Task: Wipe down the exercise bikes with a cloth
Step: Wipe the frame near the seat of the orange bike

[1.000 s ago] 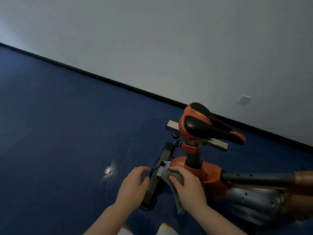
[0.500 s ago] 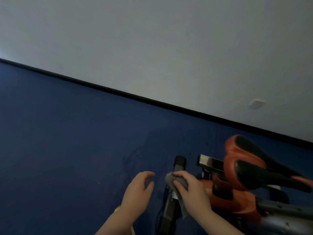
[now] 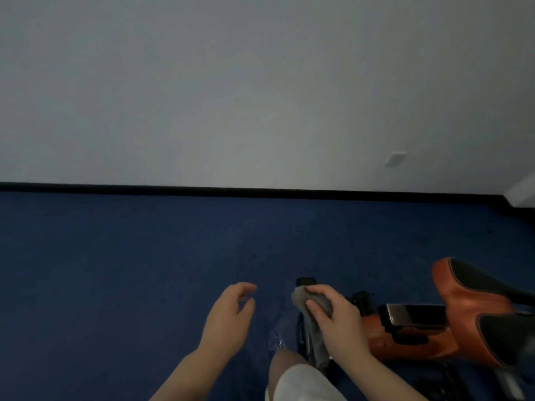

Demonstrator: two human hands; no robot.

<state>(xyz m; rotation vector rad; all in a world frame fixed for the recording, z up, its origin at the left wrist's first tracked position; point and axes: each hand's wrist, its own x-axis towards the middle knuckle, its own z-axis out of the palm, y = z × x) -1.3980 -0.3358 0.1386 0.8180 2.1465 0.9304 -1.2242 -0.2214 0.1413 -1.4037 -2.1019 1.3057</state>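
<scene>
An orange and black exercise bike (image 3: 411,340) stands at the lower right, its orange-edged black saddle (image 3: 474,287) cut off by the right edge. My right hand (image 3: 338,322) holds a grey cloth (image 3: 304,299) pressed on the bike's black rear base bar (image 3: 305,281), most of which is hidden under hand and cloth. To the left of the bar, my left hand (image 3: 228,316) hovers over the floor with fingers apart, holding nothing.
Dark blue carpet (image 3: 115,256) covers the floor up to a black skirting strip (image 3: 260,192) under a pale wall. A white wall plate (image 3: 395,159) sits on the wall at right. My knee in white shorts (image 3: 298,380) shows at the bottom.
The view has swung left and levelled, so the bike sits further right. My left hand came off the base bar and hangs free. The right hand with the cloth slid toward the bar's far end.
</scene>
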